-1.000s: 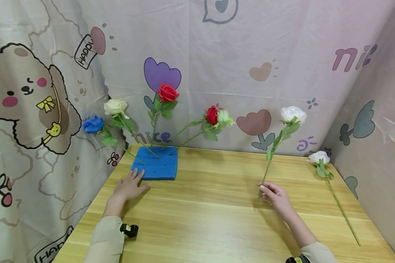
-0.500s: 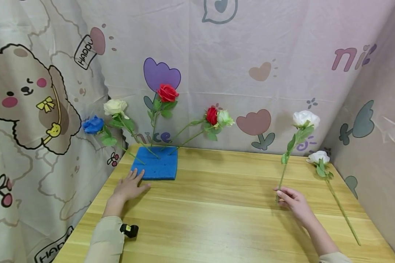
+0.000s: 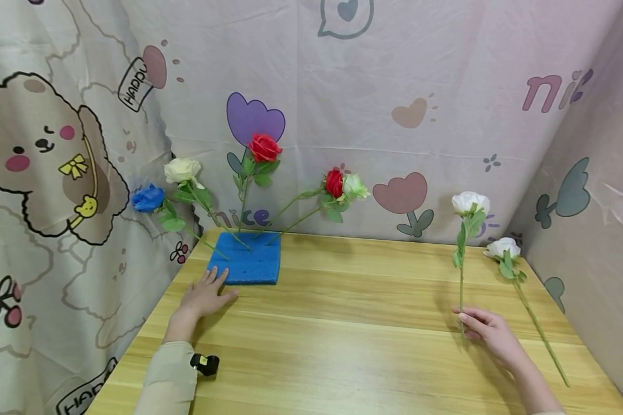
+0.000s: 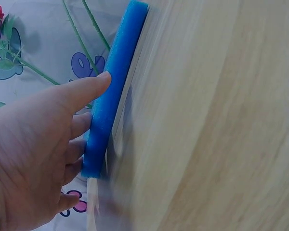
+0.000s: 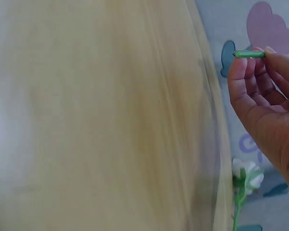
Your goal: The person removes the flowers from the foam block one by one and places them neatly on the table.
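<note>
Toward the table's right side, my right hand (image 3: 490, 334) pinches the lower stem of a white artificial rose (image 3: 469, 204) between thumb and fingers. The rose is held upright, and its cut stem end (image 5: 249, 54) points at the camera in the right wrist view. My left hand (image 3: 202, 297) rests with fingers spread on the front left corner of a blue foam pad (image 3: 259, 270). In the left wrist view, the thumb (image 4: 94, 86) lies against the pad's edge. Stuck in the foam are a blue rose (image 3: 148, 198), a cream rose (image 3: 182, 171), and red roses (image 3: 264, 147).
A pale green-white rose (image 3: 354, 187) also leans right from the pad, beside a red one. Another white rose (image 3: 503, 249) lies along the right side of the wooden table (image 3: 342, 346). Printed curtains (image 3: 337, 86) enclose the table's back and sides.
My right hand has moved right and toward the table's front with the white rose, which now stands more upright and lower. My left hand has stayed on the pad.
</note>
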{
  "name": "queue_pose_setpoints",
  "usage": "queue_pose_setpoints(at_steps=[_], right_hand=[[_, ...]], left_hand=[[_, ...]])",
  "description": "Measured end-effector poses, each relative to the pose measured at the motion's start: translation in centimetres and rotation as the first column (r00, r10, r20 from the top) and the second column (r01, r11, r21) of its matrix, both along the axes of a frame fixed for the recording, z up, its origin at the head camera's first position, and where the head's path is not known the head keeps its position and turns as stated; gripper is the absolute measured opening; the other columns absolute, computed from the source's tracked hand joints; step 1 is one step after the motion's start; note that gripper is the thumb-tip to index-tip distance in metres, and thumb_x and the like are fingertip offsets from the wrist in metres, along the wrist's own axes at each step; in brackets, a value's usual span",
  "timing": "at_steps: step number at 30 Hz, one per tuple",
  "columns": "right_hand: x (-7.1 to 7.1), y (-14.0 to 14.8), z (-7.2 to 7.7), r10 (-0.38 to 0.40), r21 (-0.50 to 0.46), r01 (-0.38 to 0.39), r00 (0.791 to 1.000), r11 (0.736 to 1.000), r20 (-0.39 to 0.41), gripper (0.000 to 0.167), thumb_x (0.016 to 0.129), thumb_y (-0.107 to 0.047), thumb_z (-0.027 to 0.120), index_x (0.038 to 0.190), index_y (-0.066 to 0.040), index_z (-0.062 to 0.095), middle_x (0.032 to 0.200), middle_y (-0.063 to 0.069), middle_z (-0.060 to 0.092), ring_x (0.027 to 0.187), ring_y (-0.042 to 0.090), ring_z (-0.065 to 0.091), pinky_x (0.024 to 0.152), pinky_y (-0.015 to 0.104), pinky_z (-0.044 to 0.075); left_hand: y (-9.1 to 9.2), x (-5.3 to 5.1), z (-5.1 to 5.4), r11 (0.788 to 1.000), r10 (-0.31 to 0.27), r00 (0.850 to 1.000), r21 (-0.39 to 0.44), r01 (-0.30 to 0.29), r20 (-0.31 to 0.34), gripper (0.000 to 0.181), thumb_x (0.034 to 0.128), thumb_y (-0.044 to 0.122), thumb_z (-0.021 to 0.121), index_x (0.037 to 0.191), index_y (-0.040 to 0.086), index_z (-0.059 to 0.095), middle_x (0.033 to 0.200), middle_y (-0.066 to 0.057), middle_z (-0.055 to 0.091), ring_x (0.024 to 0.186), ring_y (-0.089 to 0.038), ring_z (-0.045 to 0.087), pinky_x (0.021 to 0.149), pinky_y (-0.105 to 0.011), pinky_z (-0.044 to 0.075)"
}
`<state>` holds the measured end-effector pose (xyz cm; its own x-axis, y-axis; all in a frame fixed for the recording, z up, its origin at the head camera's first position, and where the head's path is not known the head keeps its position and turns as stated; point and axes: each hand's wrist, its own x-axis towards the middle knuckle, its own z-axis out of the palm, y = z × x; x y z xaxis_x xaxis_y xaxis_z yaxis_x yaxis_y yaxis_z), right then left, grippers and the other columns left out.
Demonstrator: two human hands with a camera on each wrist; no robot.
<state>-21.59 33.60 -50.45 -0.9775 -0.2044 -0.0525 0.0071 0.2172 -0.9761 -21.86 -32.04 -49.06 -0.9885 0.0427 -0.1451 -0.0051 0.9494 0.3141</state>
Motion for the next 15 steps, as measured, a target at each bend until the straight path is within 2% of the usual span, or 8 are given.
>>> queue_pose_setpoints(at_steps=[4,11,13,15], right_hand=[[0.4,1.3,0.1,-0.007,0.035,0.005,0.999,0.999,0.039,0.039,0.100,-0.017,0.055,0.121,0.015,0.058,0.103,-0.020,0.070,0.072,0.002,0.054,0.065,0.022,0.056],[1.1,3.2,0.1,-0.055,0.038,0.051,0.993,0.998,0.103,0.031,0.099,-0.015,0.057,0.116,0.010,0.062,0.103,-0.021,0.072,0.075,0.002,0.055,0.065,0.023,0.055],[1.3,3.7,0.1,-0.064,0.060,0.058,0.992,0.997,0.113,0.032,0.099,-0.014,0.056,0.117,0.012,0.061,0.101,-0.021,0.071,0.073,0.002,0.054,0.064,0.023,0.055],[1.5,4.1,0.1,-0.075,0.082,0.065,0.990,0.995,0.123,0.028,0.099,-0.013,0.056,0.116,0.008,0.063,0.098,-0.021,0.070,0.074,0.002,0.055,0.065,0.023,0.055]], left_hand=[[0.0,0.0,0.0,1.000,-0.001,1.000,0.005,0.001,0.001,0.085,0.0957,0.061,0.044,0.156,0.007,0.019,0.160,-0.029,0.009,0.148,-0.049,0.007,0.109,-0.077,0.008],[0.1,0.2,0.0,1.000,0.001,1.000,0.009,-0.001,-0.003,0.085,0.0957,0.061,0.045,0.156,0.007,0.020,0.160,-0.030,0.009,0.147,-0.049,0.007,0.109,-0.077,0.008],[0.2,0.2,0.1,1.000,0.001,1.000,0.010,-0.001,-0.004,0.084,0.0959,0.060,0.045,0.156,0.007,0.020,0.160,-0.030,0.009,0.147,-0.050,0.007,0.109,-0.077,0.008],[0.2,0.2,0.1,1.000,0.001,1.000,0.010,-0.001,-0.004,0.084,0.0962,0.059,0.046,0.156,0.007,0.020,0.160,-0.030,0.009,0.147,-0.050,0.007,0.109,-0.077,0.008]])
